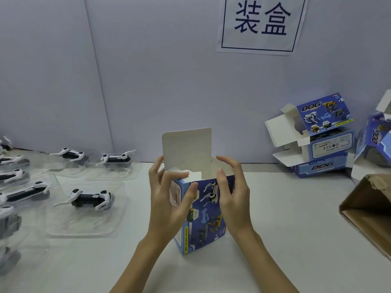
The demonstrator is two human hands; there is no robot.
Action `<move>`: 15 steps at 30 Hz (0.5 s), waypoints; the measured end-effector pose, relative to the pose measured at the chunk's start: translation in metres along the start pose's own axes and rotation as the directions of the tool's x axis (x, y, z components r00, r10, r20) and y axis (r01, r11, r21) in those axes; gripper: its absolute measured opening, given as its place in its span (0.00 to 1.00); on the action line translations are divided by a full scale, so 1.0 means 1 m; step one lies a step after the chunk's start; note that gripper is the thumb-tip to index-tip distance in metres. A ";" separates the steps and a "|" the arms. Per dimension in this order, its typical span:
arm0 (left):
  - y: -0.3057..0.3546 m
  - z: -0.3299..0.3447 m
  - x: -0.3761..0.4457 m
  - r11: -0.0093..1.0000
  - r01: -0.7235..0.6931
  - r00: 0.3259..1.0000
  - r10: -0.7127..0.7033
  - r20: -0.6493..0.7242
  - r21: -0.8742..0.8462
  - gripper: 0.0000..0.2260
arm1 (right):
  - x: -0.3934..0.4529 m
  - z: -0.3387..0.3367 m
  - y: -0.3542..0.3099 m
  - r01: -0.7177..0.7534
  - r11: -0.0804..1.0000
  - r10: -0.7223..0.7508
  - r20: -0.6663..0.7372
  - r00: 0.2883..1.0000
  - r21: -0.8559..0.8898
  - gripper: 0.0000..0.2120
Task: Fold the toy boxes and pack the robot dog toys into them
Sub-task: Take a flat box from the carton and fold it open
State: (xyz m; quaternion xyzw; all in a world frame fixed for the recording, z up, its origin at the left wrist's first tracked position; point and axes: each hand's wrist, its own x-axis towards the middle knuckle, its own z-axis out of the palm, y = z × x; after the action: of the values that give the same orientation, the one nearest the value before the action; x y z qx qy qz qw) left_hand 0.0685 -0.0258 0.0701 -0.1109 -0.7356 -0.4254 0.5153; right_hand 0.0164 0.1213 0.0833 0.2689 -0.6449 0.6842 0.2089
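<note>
On the white desk (285, 208) we stand a blue toy box (203, 216) upright, top flap up. Our left hand (169, 199) and right hand (232, 199) grip its sides. Robot dog toys (91, 198) lie left.

We have a single view, from a camera worn on the head, looking forward and down over the white bench (285, 240). It sits close: our two forearms enter from the bottom edge and the left hand (167, 199) and right hand (230, 199) meet at the centre around the upright toy box (203, 218). The wide lens bends the edges. At the left edge the robot dog toys (91, 198) in clear trays run out of frame; at the right the brown carton (368, 210) is cut off. Straight ahead the grey wall (148, 81) fills the upper half, with a paper sign (261, 24) clipped by the top edge.
</note>
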 end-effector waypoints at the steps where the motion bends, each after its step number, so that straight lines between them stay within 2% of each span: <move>1: 0.000 -0.001 -0.001 1.000 0.018 1.000 -0.018 0.000 -0.023 0.10 | 0.000 0.000 0.001 -0.008 1.000 0.008 0.007 1.000 0.006 0.12; 3: 0.001 -0.004 0.000 0.993 0.082 0.997 -0.081 0.015 -0.086 0.10 | 0.002 -0.001 0.004 -0.056 0.998 0.055 0.037 0.998 0.031 0.14; 6: 0.000 -0.008 0.001 0.979 0.133 0.991 -0.126 0.050 -0.156 0.10 | 0.007 -0.006 0.007 -0.123 0.989 0.118 0.060 0.991 0.084 0.22; 8: 0.001 -0.010 0.002 0.966 0.136 0.990 -0.122 0.077 -0.221 0.11 | 0.010 -0.007 0.007 -0.136 0.983 0.131 0.054 0.990 0.121 0.21; 12: 0.003 -0.016 0.003 0.924 0.181 0.981 -0.147 0.123 -0.337 0.21 | 0.012 -0.007 0.008 -0.210 0.948 0.198 0.076 0.977 0.240 0.12; 15: 0.002 -0.017 0.003 0.937 0.176 0.974 -0.122 0.188 -0.302 0.19 | 0.016 -0.009 0.006 -0.267 0.903 0.234 0.135 0.963 0.338 0.17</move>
State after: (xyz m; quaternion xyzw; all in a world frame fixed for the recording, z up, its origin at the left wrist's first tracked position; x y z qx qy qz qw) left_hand 0.0798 -0.0383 0.0751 -0.1711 -0.7046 -0.5650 0.3937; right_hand -0.0006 0.1284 0.0885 0.2479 -0.5495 0.7969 0.0380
